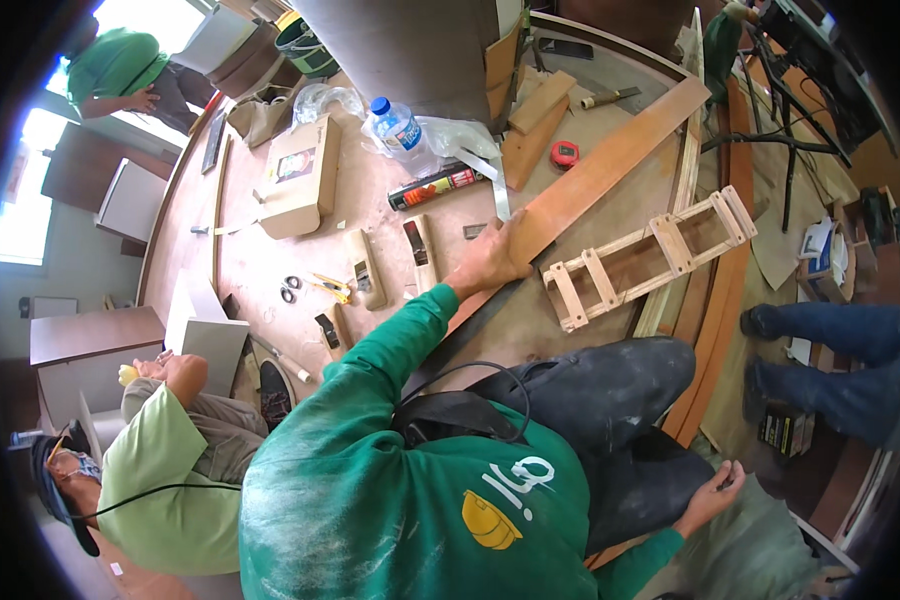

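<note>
A long reddish-brown wooden board runs diagonally over the worktable. My left hand is closed on its near part, fingers over the edge. Just beyond those fingers lies a pale, flat strip. Low at the right, beside my knee, my right hand is closed with its fingertips pinched round a small dark thing I cannot make out. Right of the board rests a ladder-like wooden frame. Wooden hand planes lie left of my left hand. A red tape measure sits beyond it.
Scissors, a yellow utility knife, a cardboard box, a water bottle and a black tube lie on the table. A chisel is farther back. One person sits at left; another is far left; someone's legs show at right.
</note>
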{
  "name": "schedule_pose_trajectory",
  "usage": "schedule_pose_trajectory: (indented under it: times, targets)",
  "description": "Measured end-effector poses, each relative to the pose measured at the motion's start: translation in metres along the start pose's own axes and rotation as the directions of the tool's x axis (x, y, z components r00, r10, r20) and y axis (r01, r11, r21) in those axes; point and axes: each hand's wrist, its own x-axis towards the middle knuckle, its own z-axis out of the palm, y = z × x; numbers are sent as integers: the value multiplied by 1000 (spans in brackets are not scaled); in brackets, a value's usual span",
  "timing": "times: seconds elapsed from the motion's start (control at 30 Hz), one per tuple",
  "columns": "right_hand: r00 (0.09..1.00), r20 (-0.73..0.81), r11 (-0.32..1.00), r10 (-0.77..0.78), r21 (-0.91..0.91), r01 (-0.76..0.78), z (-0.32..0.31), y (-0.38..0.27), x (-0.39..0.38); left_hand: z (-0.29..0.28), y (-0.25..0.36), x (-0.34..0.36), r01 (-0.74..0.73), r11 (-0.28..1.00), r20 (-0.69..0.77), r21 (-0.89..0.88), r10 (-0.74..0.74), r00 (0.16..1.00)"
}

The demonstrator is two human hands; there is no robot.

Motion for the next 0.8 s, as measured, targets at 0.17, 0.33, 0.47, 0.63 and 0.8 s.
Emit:
schedule_pose_trajectory:
  times: [0.17, 0.33, 0.47, 0.63, 0.8]
  targets:
    - [1000, -3, 1000, -9, 13, 9, 6, -5, 2, 11, 7, -8, -59, 997, -84, 49, 63, 994]
    - [997, 79, 998, -10, -60, 15, 5, 15, 10, 17, 5, -13, -203, 976, -156, 79, 213, 965]
    - [958, 286, 995, 7, -96, 21, 4, 28, 30, 13, 10, -29, -197, 956, -143, 219, 231, 962]
    - [744, 645, 984, 176, -112, -135, 8, 55, 81, 5, 7, -68, -286, 944, -189, 167, 315, 930]
    - [685, 676, 962, 271, -216, -167, 26, 54, 86, 16, -11, -143, -417, 909, -119, -18, 412, 904]
